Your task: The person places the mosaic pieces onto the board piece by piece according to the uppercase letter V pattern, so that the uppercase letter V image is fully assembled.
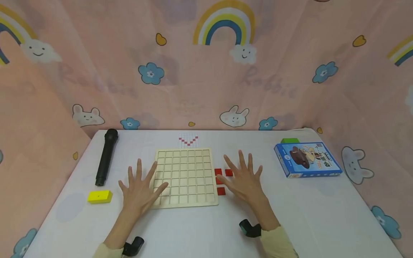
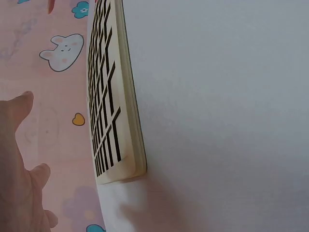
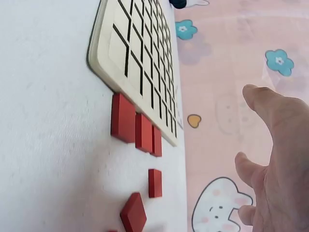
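A pale wooden grid board (image 1: pixel 187 168) lies flat at the table's middle. My left hand (image 1: pixel 138 188) rests palm down with fingers spread at the board's lower left corner, its thumb lying over the corner cells. My right hand (image 1: pixel 243 179) lies flat and spread just right of the board, over several small red square tiles (image 1: pixel 218 172). Neither hand holds anything. The left wrist view shows the board's edge (image 2: pixel 116 106) and my left hand (image 2: pixel 19 179). In the right wrist view the red tiles (image 3: pixel 135 128) line the board (image 3: pixel 135 53), with my right hand (image 3: pixel 275 164) beside them.
A small card with a red V pattern (image 1: pixel 188 140) lies behind the board. A black cylinder (image 1: pixel 106 156) and a yellow block (image 1: pixel 100 196) sit at the left. A blue box (image 1: pixel 307 159) and a green block (image 1: pixel 289 140) sit at the right. Pink cloth walls surround the white table (image 1: pixel 193 229).
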`<state>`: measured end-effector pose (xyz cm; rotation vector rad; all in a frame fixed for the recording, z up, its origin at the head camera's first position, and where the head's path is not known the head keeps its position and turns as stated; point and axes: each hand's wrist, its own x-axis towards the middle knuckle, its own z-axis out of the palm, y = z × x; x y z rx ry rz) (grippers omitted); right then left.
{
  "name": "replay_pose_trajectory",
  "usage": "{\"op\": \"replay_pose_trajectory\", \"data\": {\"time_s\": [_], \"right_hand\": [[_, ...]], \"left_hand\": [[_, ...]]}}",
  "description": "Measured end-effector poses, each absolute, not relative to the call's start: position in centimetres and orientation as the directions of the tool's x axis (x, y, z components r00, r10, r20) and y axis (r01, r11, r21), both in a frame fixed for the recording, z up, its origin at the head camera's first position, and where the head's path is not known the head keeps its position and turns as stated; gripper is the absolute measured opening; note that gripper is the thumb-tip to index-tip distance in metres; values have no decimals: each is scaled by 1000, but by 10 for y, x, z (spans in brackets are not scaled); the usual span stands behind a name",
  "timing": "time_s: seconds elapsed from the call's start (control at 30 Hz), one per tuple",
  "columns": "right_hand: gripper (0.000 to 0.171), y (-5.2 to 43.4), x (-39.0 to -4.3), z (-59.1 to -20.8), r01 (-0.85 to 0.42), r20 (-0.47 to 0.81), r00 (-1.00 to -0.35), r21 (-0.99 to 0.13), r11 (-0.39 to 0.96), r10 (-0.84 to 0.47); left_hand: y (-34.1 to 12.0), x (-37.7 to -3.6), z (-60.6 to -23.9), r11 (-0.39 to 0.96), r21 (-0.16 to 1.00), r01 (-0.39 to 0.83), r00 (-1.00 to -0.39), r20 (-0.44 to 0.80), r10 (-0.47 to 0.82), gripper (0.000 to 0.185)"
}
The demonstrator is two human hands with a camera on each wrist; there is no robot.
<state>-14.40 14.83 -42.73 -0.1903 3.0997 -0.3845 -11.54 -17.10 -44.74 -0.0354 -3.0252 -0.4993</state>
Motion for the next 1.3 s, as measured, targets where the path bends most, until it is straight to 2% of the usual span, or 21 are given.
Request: {"op": "replay_pose_trajectory", "data": {"time_s": [0.33,0.57,0.67,0.87,1.07,1.3], "right_hand": [[77,176,-134,-427,-108,71,-993,-268,957,-93],[74,201,-127,-433,-101,58,-994,-284,953,-88],[69,210,-124,-435,-107,35,-994,-350,930,-101],[61,229,-114,-437,-84,-26,-992,-571,816,-121],[56,250,-105,-444,-88,3,-992,-722,686,-124],[58,266,-102,-456,-92,-27,-985,-750,656,-169]], "left_hand": [[-185,-101,-450,942,331,56,-997,77,32,81],[-201,-94,-449,847,528,64,-995,-32,95,79],[-207,-94,-448,805,584,108,-990,-10,141,76],[-214,-96,-454,712,671,206,-972,57,228,65],[-218,-98,-455,638,750,173,-967,5,256,57],[-218,-100,-460,589,792,162,-965,2,263,49]]}}
